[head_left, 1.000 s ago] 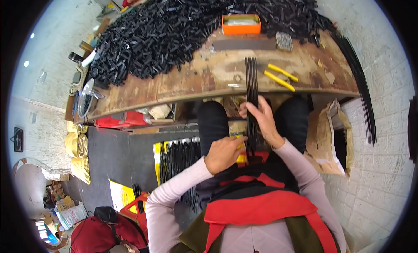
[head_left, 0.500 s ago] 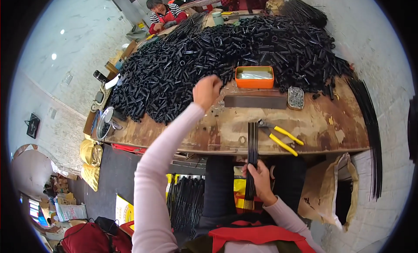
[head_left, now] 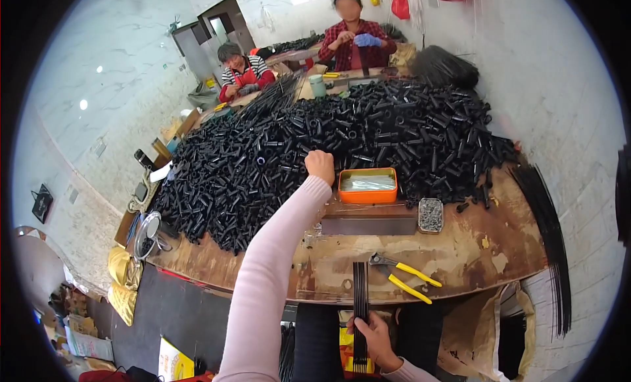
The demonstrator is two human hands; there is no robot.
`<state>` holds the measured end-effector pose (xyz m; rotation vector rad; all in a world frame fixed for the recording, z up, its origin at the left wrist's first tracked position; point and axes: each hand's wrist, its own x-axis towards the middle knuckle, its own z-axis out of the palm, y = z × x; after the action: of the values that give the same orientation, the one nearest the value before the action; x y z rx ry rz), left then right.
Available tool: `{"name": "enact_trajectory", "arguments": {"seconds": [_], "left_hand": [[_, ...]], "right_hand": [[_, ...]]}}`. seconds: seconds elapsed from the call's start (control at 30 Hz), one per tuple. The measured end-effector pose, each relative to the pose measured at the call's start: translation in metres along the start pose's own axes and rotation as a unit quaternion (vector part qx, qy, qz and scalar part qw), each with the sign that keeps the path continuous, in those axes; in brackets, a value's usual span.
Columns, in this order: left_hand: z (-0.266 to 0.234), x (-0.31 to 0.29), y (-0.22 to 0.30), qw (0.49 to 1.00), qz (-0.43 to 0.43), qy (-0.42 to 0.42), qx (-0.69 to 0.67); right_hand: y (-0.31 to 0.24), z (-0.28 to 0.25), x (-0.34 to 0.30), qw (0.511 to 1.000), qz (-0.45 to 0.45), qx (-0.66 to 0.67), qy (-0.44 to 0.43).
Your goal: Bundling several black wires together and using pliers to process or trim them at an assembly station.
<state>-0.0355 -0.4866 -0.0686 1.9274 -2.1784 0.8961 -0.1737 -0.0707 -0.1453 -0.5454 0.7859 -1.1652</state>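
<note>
My left hand (head_left: 320, 165) reaches over the near slope of a big heap of short black tubular parts (head_left: 263, 158). Its fingers curl in toward the heap, and whatever they may hold is hidden. Low in front of my lap, my right hand (head_left: 376, 339) grips a flat bundle of thin black rods (head_left: 360, 290) side by side, held upright with the thumb across it. The upper ends of the rods stand in front of the table's near edge. Right of them lie pincers with yellow handles (head_left: 409, 277).
Behind the pincers are a metal bar (head_left: 369, 225), an orange tin of clear strips (head_left: 368, 195) and a small box of tiny grey pieces (head_left: 431, 216). Long black rods (head_left: 549, 237) hang over the right edge. Two people (head_left: 358, 37) (head_left: 240, 73) work across the table.
The view has tilted up, showing more of the far co-workers. My left hand has moved forward, from beside the orange tin onto the heap. My right hand still holds the rods.
</note>
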Motion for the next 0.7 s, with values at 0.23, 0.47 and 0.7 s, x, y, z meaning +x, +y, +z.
{"name": "enact_trajectory", "arguments": {"seconds": [0.23,0.47,0.7], "left_hand": [[-0.055,0.002,-0.101,0.974,-0.122,-0.001,-0.193],[-0.115,-0.051,-0.176,0.693,-0.184,-0.233,-0.656],[-0.097,-0.123,-0.121,0.898,0.063,-0.120,-0.419]], "right_hand": [[0.000,0.004,0.006,1.000,-0.011,0.005,0.013],[0.003,-0.001,0.017,0.998,-0.063,-0.017,0.016],[0.006,0.001,0.014,0.996,-0.075,-0.033,0.016]]}}
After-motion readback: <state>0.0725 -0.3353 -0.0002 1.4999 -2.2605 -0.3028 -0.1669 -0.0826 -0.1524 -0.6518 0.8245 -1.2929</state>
